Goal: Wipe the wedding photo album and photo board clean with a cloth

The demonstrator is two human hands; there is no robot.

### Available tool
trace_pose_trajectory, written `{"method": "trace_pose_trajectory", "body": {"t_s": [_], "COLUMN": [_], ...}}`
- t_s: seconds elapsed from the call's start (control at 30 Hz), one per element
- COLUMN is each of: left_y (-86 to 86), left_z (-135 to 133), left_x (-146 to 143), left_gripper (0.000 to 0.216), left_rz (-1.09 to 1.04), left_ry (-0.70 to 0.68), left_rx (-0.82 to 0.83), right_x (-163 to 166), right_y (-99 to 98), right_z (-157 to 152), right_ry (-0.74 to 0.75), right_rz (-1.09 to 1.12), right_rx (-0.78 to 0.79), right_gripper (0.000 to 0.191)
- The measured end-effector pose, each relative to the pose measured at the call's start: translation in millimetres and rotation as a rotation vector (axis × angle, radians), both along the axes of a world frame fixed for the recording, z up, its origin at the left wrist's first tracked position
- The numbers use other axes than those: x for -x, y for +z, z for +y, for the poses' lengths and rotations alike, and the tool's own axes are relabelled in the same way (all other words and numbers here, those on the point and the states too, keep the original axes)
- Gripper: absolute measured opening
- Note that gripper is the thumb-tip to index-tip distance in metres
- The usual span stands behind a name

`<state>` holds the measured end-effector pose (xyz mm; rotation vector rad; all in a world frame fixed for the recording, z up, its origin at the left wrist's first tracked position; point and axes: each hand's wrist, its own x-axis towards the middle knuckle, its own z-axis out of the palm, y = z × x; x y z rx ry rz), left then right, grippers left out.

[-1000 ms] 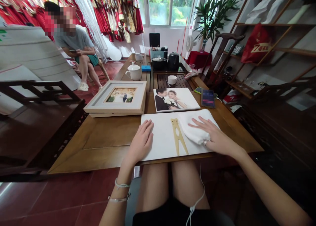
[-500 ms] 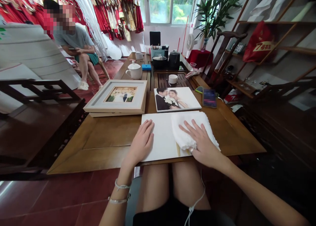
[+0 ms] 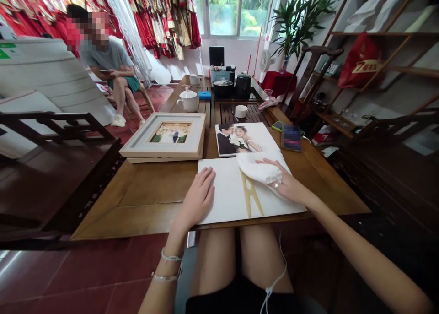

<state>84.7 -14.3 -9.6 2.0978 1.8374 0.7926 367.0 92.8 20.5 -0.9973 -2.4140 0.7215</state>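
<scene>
A white panel (image 3: 222, 190) lies flat at the table's near edge, with a beige A-shaped easel leg (image 3: 249, 196) on its surface. My left hand (image 3: 200, 192) rests flat on the panel's left side, fingers stretched out and holding nothing. Bunched under my right hand (image 3: 291, 186) is a white cloth (image 3: 257, 166), pressed to the panel's upper right part. The thumb and fingers close around the cloth, and some fingertips are hidden by it. Just beyond the panel lies a couple's photo print (image 3: 243, 140).
Stacked frames (image 3: 164, 135) lie at the left. Two phones, one a dark phone (image 3: 291, 137), lie at the right. Farther back are a white cup (image 3: 241, 111), a lidded mug (image 3: 187, 100) and a black kettle (image 3: 243, 84). A person (image 3: 106, 62) sits at the far left.
My right hand has drawn the cloth together and moved it up the panel, uncovering more of the A-shaped leg. My left hand stays in place.
</scene>
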Motion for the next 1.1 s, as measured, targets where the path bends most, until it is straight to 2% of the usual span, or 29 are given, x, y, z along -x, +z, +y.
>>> {"method": "trace_pose_trajectory", "body": {"t_s": [0.1,0.17,0.27,0.4,0.53,0.67,0.87,0.97,1.1], "left_y": [0.2,0.1,-0.4,-1.0,-0.6,-0.6,-1.4,-1.0,-0.6], "left_z": [0,0,0,0,0,0,0,0,0], "left_x": [0,0,0,0,0,0,1,1,1], "left_gripper": [0.047,0.047,0.047,0.047,0.048,0.048,0.048,0.047,0.047], "left_rz": [0.005,0.003,-0.004,-0.001,0.006,0.010,0.011,0.012,0.015], "left_ry": [0.000,-0.003,0.000,0.002,0.006,0.005,0.002,0.000,0.003], "left_rx": [0.002,0.002,-0.006,-0.013,0.001,0.006,0.000,-0.006,-0.007], "right_x": [10,17,22,20,13,15,45,60,70], "right_y": [-2.6,-2.8,-0.2,8.8,18.7,19.0,6.1,10.6,24.3], "right_z": [12,6,-23,-70,-86,-66,-19,-4,5], "right_ry": [-0.047,-0.039,0.038,0.220,0.337,0.283,0.092,0.038,0.044], "right_rz": [0.013,0.020,0.045,0.037,-0.052,-0.069,-0.051,-0.077,-0.108], "right_rx": [-0.005,-0.009,-0.014,-0.001,0.034,0.048,-0.092,-0.110,-0.111], "right_gripper": [0.052,0.053,0.055,0.060,0.065,0.065,0.067,0.059,0.044]}}
